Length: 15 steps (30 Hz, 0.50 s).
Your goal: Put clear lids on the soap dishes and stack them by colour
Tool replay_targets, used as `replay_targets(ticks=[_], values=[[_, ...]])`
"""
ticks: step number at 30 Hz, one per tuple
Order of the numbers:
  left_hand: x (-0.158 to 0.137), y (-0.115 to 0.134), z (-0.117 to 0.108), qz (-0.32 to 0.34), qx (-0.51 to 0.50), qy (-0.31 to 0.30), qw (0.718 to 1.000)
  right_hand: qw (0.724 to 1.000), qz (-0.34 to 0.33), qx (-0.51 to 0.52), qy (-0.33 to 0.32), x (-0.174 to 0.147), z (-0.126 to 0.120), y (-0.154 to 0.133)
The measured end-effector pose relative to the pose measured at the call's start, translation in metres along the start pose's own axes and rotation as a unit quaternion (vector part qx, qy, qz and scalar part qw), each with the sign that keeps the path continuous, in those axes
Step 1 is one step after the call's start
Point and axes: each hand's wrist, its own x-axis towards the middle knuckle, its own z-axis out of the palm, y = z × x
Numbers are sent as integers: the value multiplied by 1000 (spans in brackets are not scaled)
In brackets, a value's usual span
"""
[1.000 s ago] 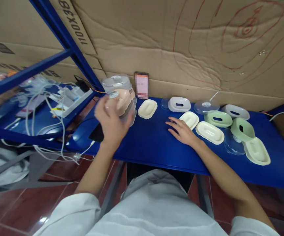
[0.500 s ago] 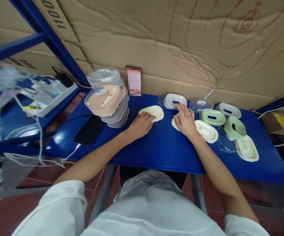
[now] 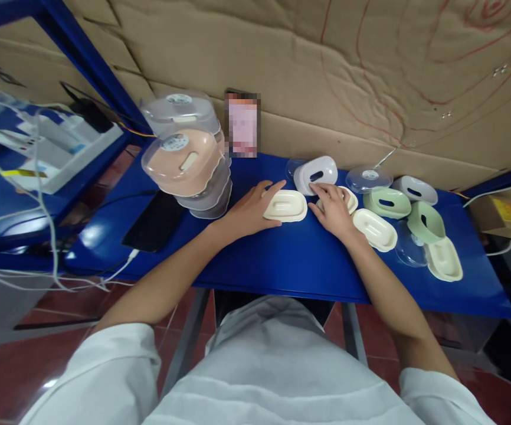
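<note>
My left hand point(image 3: 253, 206) straddles the left end of a cream oval tray point(image 3: 287, 205), thumb on the near side and fingers on the far side. The tray lies on the blue table with its recess facing up. My right hand point(image 3: 333, 209) rests over a second cream tray point(image 3: 351, 200), mostly hidden beneath it, with the fingers apart. Its fingertips reach the near edge of a pale lilac slotted oval box point(image 3: 317, 175), which sits turned at an angle. A third cream tray point(image 3: 374, 229) lies just right of that hand.
Green slotted boxes point(image 3: 388, 202), a lilac one point(image 3: 416, 190), clear lids point(image 3: 369, 178) and another cream tray point(image 3: 445, 260) lie right. Stacked lidded boxes point(image 3: 184, 156) stand left, near a black phone point(image 3: 153, 221) on a cable. A blurred-screen device point(image 3: 242, 125) leans against cardboard.
My left hand has opened from over its tray to around its left end, and the tray has shifted right and turned straighter. The lilac box by my right hand has swung at an angle.
</note>
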Motion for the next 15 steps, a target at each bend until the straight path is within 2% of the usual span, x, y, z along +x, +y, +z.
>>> replay_targets(ticks=[4, 7, 10, 13, 15], values=[[2, 0, 2, 26, -35, -1, 999, 999, -3, -23, 49, 2, -1, 1], [3, 1, 4, 26, -38, -5, 999, 999, -10, -27, 25, 1, -3, 4], [2, -1, 4, 41, -65, -19, 997, 1000, 16, -10, 13, 1, -7, 6], [1, -3, 2, 64, -97, -31, 993, 999, 15, 5, 41, 0, -15, -4], [1, -3, 0, 63, -85, -14, 994, 999, -26, 9, 30, -3, -18, -20]])
